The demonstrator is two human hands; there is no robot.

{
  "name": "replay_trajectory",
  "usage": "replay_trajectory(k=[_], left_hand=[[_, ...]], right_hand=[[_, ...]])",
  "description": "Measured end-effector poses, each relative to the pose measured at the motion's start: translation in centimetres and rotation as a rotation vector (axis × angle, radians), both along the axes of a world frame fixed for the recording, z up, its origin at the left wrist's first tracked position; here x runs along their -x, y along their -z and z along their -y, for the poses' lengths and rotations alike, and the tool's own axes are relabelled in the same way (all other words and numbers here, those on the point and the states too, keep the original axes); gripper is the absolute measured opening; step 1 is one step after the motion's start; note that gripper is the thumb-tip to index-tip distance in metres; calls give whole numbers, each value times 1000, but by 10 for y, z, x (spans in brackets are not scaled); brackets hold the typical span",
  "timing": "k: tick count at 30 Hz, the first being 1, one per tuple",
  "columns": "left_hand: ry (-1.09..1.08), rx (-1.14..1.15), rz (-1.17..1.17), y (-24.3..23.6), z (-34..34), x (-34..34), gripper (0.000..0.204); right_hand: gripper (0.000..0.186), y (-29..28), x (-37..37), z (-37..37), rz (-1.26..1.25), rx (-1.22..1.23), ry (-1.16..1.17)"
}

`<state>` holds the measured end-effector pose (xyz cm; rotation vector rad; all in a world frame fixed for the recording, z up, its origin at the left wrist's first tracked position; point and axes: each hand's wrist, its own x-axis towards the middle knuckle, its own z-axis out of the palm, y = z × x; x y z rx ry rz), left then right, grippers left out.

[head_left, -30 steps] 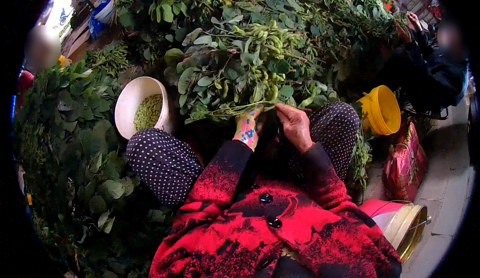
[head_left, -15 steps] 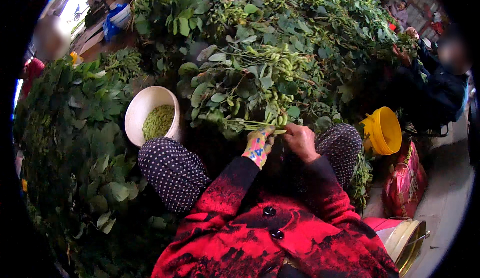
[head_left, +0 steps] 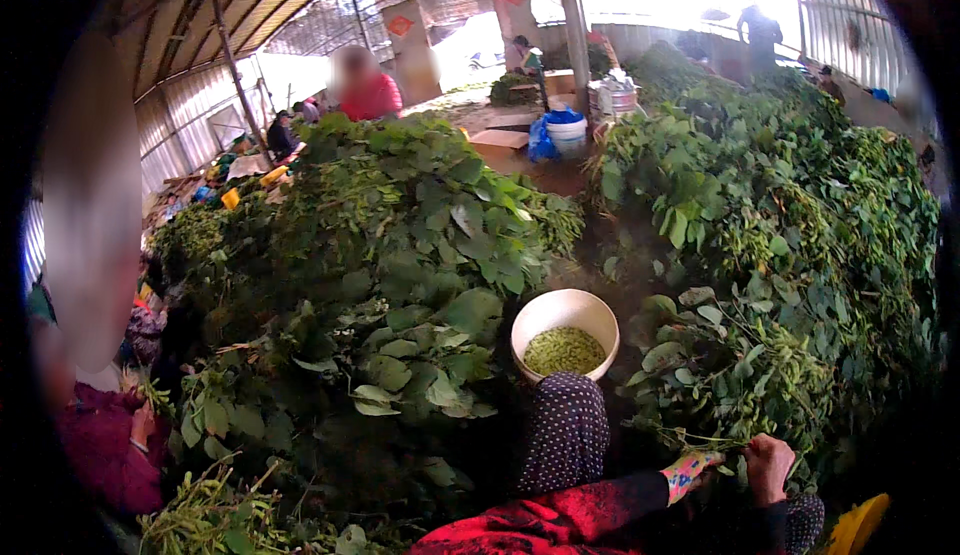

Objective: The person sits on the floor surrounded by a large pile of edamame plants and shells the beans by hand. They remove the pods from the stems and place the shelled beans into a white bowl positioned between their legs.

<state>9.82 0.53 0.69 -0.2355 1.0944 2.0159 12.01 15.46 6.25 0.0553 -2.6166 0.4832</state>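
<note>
My left hand (head_left: 690, 474), in a bright patterned glove, is closed on the thin stem of a green soybean plant (head_left: 697, 443). My bare right hand (head_left: 769, 464) sits just right of it, its fingers bent together at the stem's end; whether a pod is between them is too small to tell. Beyond both hands lies a leafy heap of soybean plants (head_left: 790, 355) with plump pods. A white bucket (head_left: 518, 327) stands left of the hands, beyond my dotted knee, with small green beans (head_left: 565, 352) inside.
Another big heap of leafy plants (head_left: 400, 255) fills the left side. A person in a dark red top (head_left: 110, 445) sits at the far left, holding stems. A yellow bucket (head_left: 858, 525) is by my right knee. Farther off stand a white bucket with a blue bag (head_left: 566, 133) and a post (head_left: 575, 35).
The view has swung left and up, so my hands now appear at the lower right. Both hands stay close together at the plant stem.
</note>
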Motion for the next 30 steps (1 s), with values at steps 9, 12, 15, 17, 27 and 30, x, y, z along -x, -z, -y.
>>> replay_trajectory(k=[9,12,15,17,27,30], left_hand=[[-74,-70,-229,10,9,-11,14],[68,-73,-138,32,7,-2,14],[139,-137,-141,26,18,-4,14],[216,-191,-91,14,29,-5,26],[50,-156,-727,69,12,-3,28],[341,-351,-145,69,19,11,30]], right_hand=[[19,12,-7,0,17,-162,9],[17,18,-7,2,29,-92,10],[12,13,-6,-3,236,-191,-29],[12,19,-3,-1,142,-102,-26],[8,39,0,-3,46,166,53],[13,77,-5,-45,184,96,-44]])
